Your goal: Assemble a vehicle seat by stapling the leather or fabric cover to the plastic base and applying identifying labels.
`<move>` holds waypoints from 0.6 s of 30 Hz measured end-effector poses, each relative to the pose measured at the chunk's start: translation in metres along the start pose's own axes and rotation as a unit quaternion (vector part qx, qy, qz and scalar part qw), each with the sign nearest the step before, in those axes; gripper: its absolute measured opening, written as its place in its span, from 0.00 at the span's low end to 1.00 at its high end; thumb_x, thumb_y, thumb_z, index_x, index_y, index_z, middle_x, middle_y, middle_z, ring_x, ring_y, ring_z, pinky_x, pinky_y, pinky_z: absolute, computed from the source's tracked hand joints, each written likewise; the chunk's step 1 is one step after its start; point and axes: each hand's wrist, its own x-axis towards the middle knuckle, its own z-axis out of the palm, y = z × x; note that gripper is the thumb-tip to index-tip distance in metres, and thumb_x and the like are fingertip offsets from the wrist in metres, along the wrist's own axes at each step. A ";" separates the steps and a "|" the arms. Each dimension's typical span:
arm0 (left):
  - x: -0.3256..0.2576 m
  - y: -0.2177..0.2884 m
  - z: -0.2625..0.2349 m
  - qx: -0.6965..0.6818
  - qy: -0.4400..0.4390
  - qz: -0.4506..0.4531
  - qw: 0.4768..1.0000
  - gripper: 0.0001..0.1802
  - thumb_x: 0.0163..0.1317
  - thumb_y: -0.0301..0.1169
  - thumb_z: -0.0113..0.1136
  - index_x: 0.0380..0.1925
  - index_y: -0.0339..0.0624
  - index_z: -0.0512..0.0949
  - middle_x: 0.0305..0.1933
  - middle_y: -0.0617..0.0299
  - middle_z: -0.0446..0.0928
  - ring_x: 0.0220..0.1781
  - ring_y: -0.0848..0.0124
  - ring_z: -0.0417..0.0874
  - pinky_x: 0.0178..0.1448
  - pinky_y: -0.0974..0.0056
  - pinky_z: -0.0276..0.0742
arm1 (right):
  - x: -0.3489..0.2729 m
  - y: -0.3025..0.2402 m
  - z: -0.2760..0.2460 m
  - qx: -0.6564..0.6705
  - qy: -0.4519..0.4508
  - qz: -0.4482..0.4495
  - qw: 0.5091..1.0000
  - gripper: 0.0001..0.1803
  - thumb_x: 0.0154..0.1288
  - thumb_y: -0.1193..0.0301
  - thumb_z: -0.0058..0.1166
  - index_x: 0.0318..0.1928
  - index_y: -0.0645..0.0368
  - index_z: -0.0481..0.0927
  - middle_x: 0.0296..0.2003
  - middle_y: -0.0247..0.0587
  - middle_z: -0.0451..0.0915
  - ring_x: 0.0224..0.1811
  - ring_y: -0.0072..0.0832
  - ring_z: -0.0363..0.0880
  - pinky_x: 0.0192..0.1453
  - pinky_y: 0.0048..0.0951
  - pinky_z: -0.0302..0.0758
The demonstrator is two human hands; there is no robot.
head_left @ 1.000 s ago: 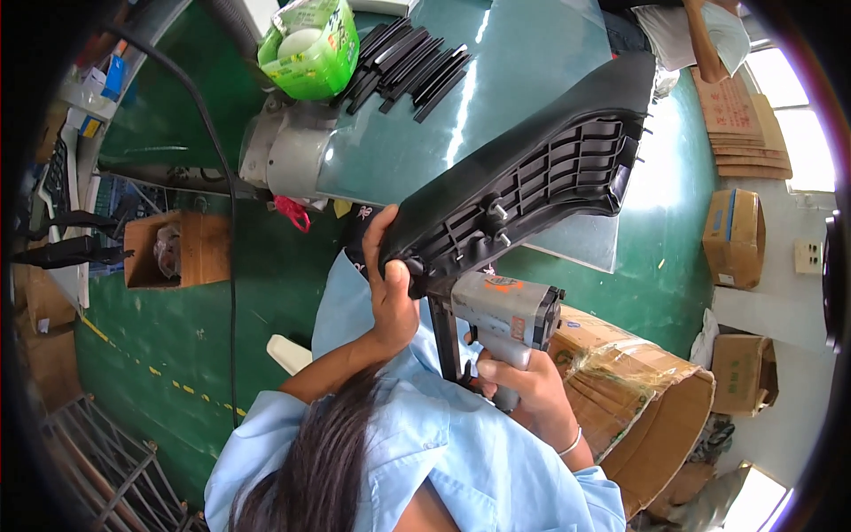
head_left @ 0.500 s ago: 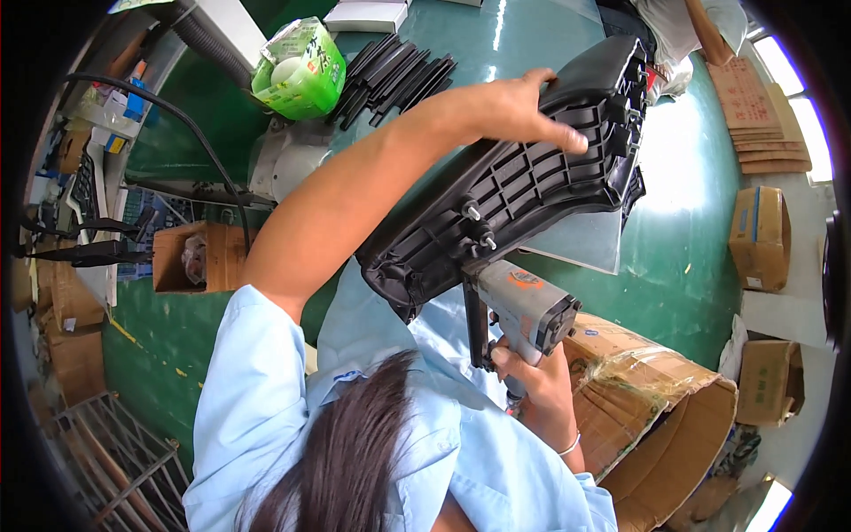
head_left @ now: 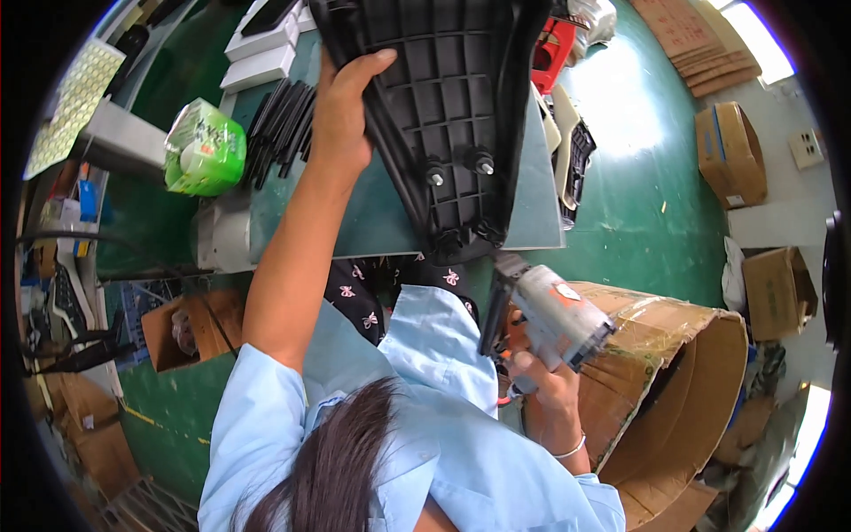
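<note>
My left hand [head_left: 344, 115] grips the left edge of a black plastic panel [head_left: 443, 93], its thumb over the rim. The panel's ribbed underside faces me, its narrow end toward my body over the table edge. Near that end two metal studs [head_left: 435, 177] stick up from round bosses. Low on the right, my right hand [head_left: 548, 383] is wrapped around the handle of a grey pneumatic staple gun [head_left: 563, 310]. The gun's nose lies close to the panel's narrow end; whether they touch I cannot tell. The panel's far end runs out of view.
The green table [head_left: 355, 235] holds a bundle of black strips [head_left: 277, 133], a green carton [head_left: 206, 146] and white boxes [head_left: 259, 69]. A large cardboard box [head_left: 638, 355] stands at my right. Beyond the table's right edge are pale and black parts [head_left: 572, 146].
The panel has swung from slanting to nearly lengthwise and moved away from me, my left hand going with it. The staple gun has come away from the panel's studs and dropped slightly lower.
</note>
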 end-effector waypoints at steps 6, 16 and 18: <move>-0.013 0.000 0.013 0.031 0.030 0.128 0.991 0.24 0.51 0.24 0.59 0.50 0.45 0.70 0.39 0.66 0.74 0.42 0.73 0.76 0.47 0.68 0.73 | 0.005 0.008 0.011 0.015 -0.018 0.026 0.999 0.23 0.50 0.79 0.62 0.49 0.67 0.72 0.28 0.35 0.77 0.25 0.19 0.73 0.26 0.20 0.71; -0.032 -0.001 0.020 0.011 0.055 0.149 0.987 0.27 0.51 0.22 0.59 0.53 0.43 0.68 0.42 0.65 0.75 0.43 0.74 0.75 0.52 0.68 0.71 | 0.029 -0.021 0.038 -0.121 -0.050 0.076 0.988 0.19 0.53 0.78 0.58 0.47 0.66 0.72 0.23 0.32 0.73 0.21 0.19 0.71 0.26 0.21 0.67; -0.035 0.001 0.024 0.024 0.066 0.179 0.981 0.28 0.51 0.22 0.59 0.54 0.42 0.68 0.44 0.65 0.74 0.45 0.74 0.74 0.55 0.69 0.69 | 0.030 -0.023 0.041 -0.128 -0.055 0.060 0.988 0.19 0.53 0.77 0.59 0.47 0.66 0.72 0.23 0.32 0.73 0.21 0.19 0.71 0.26 0.21 0.67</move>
